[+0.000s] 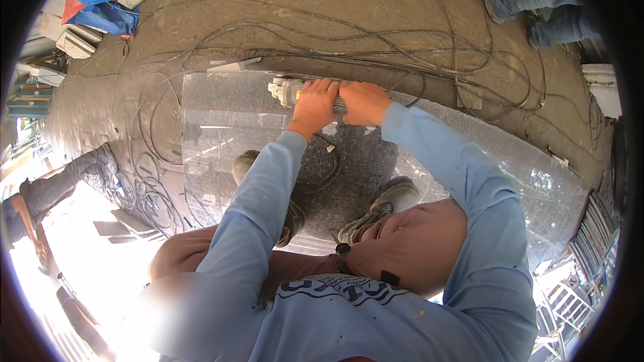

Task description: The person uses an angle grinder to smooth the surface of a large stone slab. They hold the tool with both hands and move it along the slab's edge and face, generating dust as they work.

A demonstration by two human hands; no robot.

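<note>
An angle grinder [286, 91] with a pale grey head lies at the far edge of a dark, glossy stone slab [228, 127]. Its head points left, and the disc is hard to make out. My left hand [316, 104] wraps round the body just behind the head. Close beside it, my right hand [364, 103] is closed on the rear part of the same tool. Both hands hide most of the grinder's body. My shoes [396, 198] rest on the slab, with a dark cable curving between them.
Long black cables [382, 30] snake over the brown dirt ground [322, 0] beyond the slab and coil at its left. Another person's legs [547, 7] are at the far right, and a second person [54, 188] is at the left. A blue tarp [100, 10] lies far left.
</note>
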